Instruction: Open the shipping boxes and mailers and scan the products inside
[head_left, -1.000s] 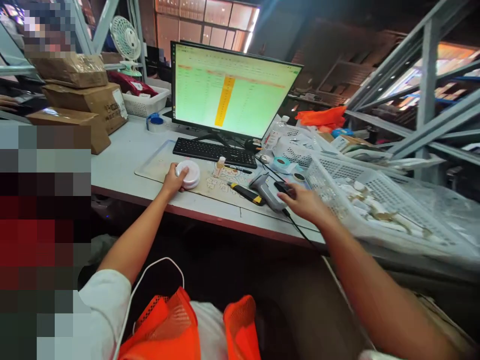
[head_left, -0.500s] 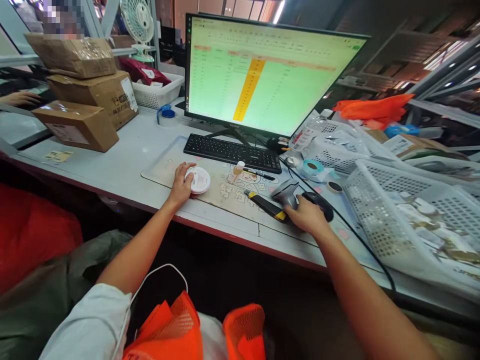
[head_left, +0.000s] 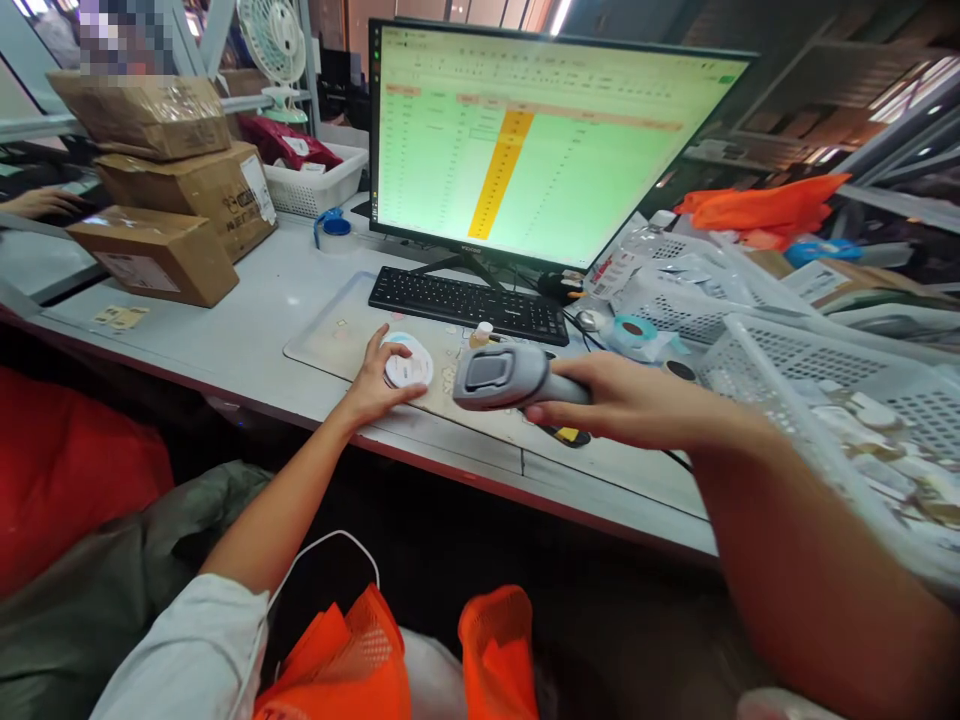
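My left hand [head_left: 369,388] grips a flat, round white item [head_left: 412,370] by its left and near edges, fingers curled over it and thumb along the front. Printing shows on its top, too small to read. It is at the front part of the patterned desk mat [head_left: 319,343]. In my right hand [head_left: 634,402] is a grey barcode scanner [head_left: 504,374], held by its handle above the mat, its head pointing left toward the white item. Beneath the scanner, a black and yellow utility knife [head_left: 571,436] is mostly hidden. A small white-capped bottle [head_left: 481,332] stands behind the scanner head.
A black keyboard [head_left: 465,303] lies before the monitor [head_left: 435,150], which displays a spreadsheet. Cardboard boxes [head_left: 161,255] are stacked at the left. White perforated baskets [head_left: 780,375] fill the right side, near a blue tape roll [head_left: 634,330]. Another person's hand [head_left: 45,202] rests at far left.
My right hand has lifted the scanner off the mat and brought it left, turned toward the white item. My left hand has shifted the white item slightly right, its thumb now visible in front.
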